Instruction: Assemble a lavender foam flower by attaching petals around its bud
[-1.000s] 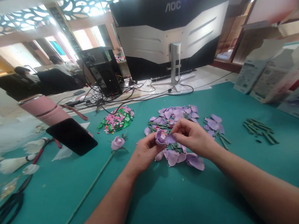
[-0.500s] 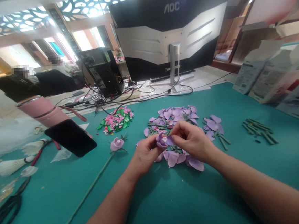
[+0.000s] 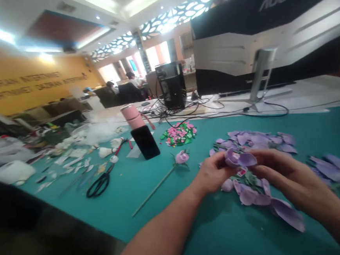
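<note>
Pinching the purple flower [image 3: 232,159] between the fingers of the left hand [image 3: 209,174], above the petals [image 3: 256,138] on the bench [image 3: 220,237]; holding the fingers of the right hand [image 3: 291,177] spread just beside it.

You've got a blossom [image 3: 232,158] between left hand [image 3: 211,174] and right hand [image 3: 291,175], over the petal pile [image 3: 257,139] on the bench [image 3: 231,232]. Left of your left hand: stemmed flower [image 3: 181,157]. Phone [image 3: 145,142] behind-left of that, tumbler [image 3: 132,117] behind phone, scissors [image 3: 99,184] left of phone. Monitor [image 3: 226,54] behind the petal pile, computer tower [image 3: 171,87] to its left.
</note>
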